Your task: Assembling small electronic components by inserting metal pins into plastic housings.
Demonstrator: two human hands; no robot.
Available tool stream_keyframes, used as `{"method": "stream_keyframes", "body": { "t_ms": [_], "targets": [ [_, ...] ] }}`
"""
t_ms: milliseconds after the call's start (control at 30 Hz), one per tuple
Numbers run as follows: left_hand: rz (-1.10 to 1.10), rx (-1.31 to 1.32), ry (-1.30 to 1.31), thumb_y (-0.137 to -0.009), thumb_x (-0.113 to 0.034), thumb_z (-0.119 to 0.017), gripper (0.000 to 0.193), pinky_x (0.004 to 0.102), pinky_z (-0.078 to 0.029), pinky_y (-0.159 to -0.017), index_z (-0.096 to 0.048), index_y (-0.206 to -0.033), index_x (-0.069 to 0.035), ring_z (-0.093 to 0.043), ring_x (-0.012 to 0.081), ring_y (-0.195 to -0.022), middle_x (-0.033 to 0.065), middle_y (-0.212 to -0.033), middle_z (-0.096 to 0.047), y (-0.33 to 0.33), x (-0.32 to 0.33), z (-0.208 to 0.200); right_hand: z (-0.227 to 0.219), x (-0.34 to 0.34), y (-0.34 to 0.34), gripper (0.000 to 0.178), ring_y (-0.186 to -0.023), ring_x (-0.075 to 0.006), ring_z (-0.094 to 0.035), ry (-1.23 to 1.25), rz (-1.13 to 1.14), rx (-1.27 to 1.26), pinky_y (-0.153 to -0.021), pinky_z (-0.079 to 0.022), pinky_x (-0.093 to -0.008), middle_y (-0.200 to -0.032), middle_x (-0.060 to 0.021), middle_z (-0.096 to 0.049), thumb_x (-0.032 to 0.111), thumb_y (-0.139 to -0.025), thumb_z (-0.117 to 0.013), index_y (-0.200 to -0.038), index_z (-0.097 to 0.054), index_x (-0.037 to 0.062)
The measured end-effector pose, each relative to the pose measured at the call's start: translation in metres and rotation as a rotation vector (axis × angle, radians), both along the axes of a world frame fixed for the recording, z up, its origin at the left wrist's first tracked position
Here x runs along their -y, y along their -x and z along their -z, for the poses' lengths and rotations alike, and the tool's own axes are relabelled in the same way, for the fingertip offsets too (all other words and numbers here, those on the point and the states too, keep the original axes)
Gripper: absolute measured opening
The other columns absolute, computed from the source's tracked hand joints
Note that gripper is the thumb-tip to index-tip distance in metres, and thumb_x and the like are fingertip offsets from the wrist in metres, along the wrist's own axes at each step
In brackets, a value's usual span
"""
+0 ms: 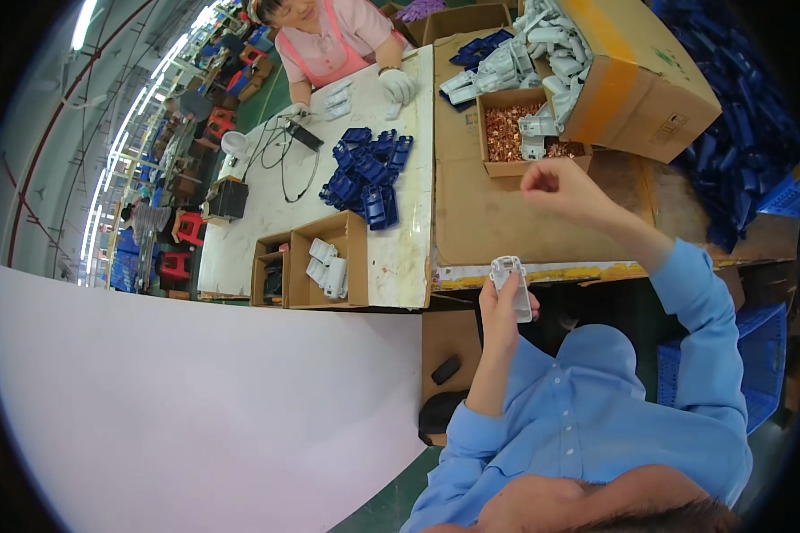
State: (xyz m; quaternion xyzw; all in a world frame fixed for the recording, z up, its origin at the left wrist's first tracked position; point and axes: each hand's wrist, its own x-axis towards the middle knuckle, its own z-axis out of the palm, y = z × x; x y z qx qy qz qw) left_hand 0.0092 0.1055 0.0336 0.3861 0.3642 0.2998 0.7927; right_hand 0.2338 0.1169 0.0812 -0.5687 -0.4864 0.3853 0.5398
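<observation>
Between the fingers of the left hand [500, 306] sits 1 small white plastic housing [512, 286], standing up with its rounded end on top. The fingers wrap its lower part only, so the grip looks light. It is held just in front of the table edge, over the dark gap by the person's lap.

Up and to the right of those fingers, the right hand [551, 185] is curled into a fist above the brown cardboard sheet [507, 222]. Whether it pinches something tiny I cannot tell.

Just past the right fist is a little open box of copper-coloured metal bits [507, 133], with a few white parts lying in it. Beyond that, a big cardboard box [631, 80] lies tipped, spilling more white plastic parts [542, 49].

I think the housing could slip and fall to the floor, because only its bottom is held. If the fist has 1 small metal bit inside, it could drop on the way and get lost. The sleeve could bump the little box too.
</observation>
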Motion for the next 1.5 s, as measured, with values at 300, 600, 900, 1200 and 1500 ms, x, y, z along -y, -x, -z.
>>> {"method": "stream_keyframes", "body": {
  "t_ms": [300,600,900,1200,1500],
  "targets": [
    [0.033,-0.045,-0.177,-0.096,-0.022,-0.053,0.020,0.0241,-0.049,-0.051,-0.053,-0.107,-0.005,-0.060,0.0113,-0.060,0.0060,-0.085,-0.063,-0.019,0.000,-0.012,-0.001,0.087,0.023,0.011,-0.081,-0.0068,-0.060,0.072,0.134,-0.163,-0.074,-0.049,-0.0227,-0.085,-0.0023,-0.065,0.004,-0.084,-0.066,-0.093,-0.066,-0.0021],
    [0.062,-0.109,-0.268,-0.097,-0.024,-0.054,0.022,0.0233,-0.049,-0.052,-0.054,-0.108,-0.005,-0.059,0.0098,-0.059,0.0046,-0.083,-0.062,-0.029,0.003,-0.024,-0.002,0.101,0.034,0.010,-0.077,-0.0073,-0.061,-0.002,0.162,-0.149,-0.073,-0.050,-0.0231,-0.083,-0.0026,-0.065,0.005,-0.084,-0.067,-0.090,-0.064,-0.0027],
    [0.033,-0.146,-0.381,-0.096,-0.018,-0.051,0.018,0.0234,-0.047,-0.050,-0.053,-0.107,-0.003,-0.058,0.0108,-0.058,0.0061,-0.081,-0.061,-0.031,-0.002,-0.031,-0.021,0.094,0.041,0.009,-0.084,-0.0084,-0.059,-0.052,0.140,-0.031,-0.079,-0.049,-0.0253,-0.088,-0.0039,-0.064,0.004,-0.087,-0.063,-0.091,-0.062,-0.0039],
    [0.048,-0.016,-0.384,-0.092,-0.014,-0.040,0.024,0.0264,-0.050,-0.060,-0.050,-0.109,-0.002,-0.059,0.0128,-0.069,0.0087,-0.092,-0.060,-0.023,-0.005,-0.039,-0.025,0.079,0.057,0.006,-0.073,-0.0151,-0.054,-0.133,0.150,0.214,-0.064,-0.044,-0.0290,-0.082,-0.0048,-0.053,0.005,-0.083,-0.066,-0.088,-0.066,0.0017],
    [0.138,-0.071,-0.672,-0.086,-0.015,-0.037,0.042,0.0274,-0.048,-0.076,-0.045,-0.125,0.001,-0.057,0.0154,-0.090,0.0110,-0.111,-0.055,-0.020,0.000,-0.033,-0.016,0.071,0.069,0.008,-0.069,-0.0219,-0.053,-0.155,0.174,0.510,-0.061,-0.044,-0.0319,-0.082,-0.0075,-0.052,0.003,-0.080,-0.069,-0.088,-0.067,0.0042]
  ]
}}
